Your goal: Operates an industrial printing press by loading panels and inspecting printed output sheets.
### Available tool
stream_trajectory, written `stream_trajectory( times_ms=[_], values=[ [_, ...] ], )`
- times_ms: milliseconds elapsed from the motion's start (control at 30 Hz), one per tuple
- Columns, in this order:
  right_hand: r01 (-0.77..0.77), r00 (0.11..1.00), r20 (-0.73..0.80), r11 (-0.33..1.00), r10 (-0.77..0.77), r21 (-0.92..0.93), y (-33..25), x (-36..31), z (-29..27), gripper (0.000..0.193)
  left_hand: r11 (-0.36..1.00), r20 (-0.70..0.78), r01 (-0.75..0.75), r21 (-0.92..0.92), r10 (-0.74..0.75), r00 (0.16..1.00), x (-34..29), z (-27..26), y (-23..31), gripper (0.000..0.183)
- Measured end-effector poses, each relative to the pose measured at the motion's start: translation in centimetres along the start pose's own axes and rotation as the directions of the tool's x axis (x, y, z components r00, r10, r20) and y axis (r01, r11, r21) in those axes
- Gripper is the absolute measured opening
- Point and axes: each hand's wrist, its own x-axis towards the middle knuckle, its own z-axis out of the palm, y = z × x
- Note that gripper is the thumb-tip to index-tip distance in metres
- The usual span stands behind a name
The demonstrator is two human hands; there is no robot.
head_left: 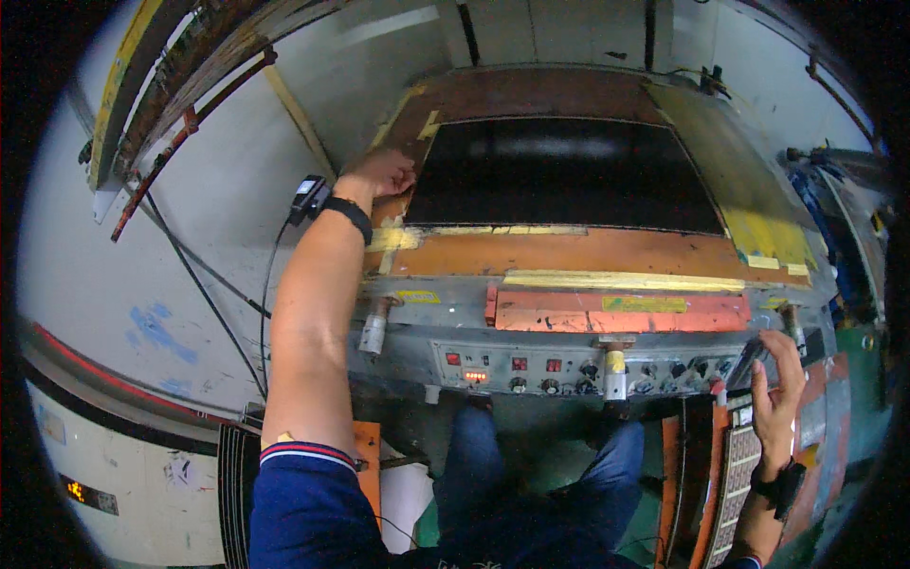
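A flat black sheet (569,175) lies on the brown board of the machine's bed in front of me. At its left edge is my left hand (384,173), fingers curled in and closed, fingertips right by the sheet's border. Whether they pinch the sheet or something small is hidden. My right hand (779,389) is low on the right, beside the end of the control panel (578,370). Its thumb and fingers are apart, with nothing between them.
An orange-red bar (621,311) runs along the machine's front, above knobs and red switches. Yellow tape strips (621,281) edge the board. A yellowed panel (744,180) lies at right. A cable (268,284) hangs from the device on my left wrist. Slotted racks stand below on both sides.
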Motion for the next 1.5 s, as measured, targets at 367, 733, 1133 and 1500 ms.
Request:
stream_trajectory(
  times_ms=[367,733,1133,1500],
  values=[
    [-0.191,0.966,-0.104,0.925,0.236,0.328,7.6,8.3,2.1,0.035,0.833,-0.281,-0.431,-0.347,0.346,0.895,-4.9,3.7,-0.7,0.017],
    [-0.525,0.85,0.4,0.492,0.342,0.694,11.3,25.2,9.9,0.077,0.699,-0.487,-0.685,-0.204,0.535,0.69,-21.0,5.6,-3.5,0.016],
    [-0.024,0.939,-0.08,0.297,0.334,0.955,-4.1,3.5,1.9,0.068,0.918,-0.309,-0.291,0.269,0.369,0.877,-36.0,2.2,-5.5,0.042],
    [0.184,0.927,-0.37,0.796,0.054,0.577,-6.0,1.6,-1.3,0.059,0.689,-0.48,-0.707,-0.158,0.572,0.665,-40.0,0.2,-5.9,0.048]
  ],
)
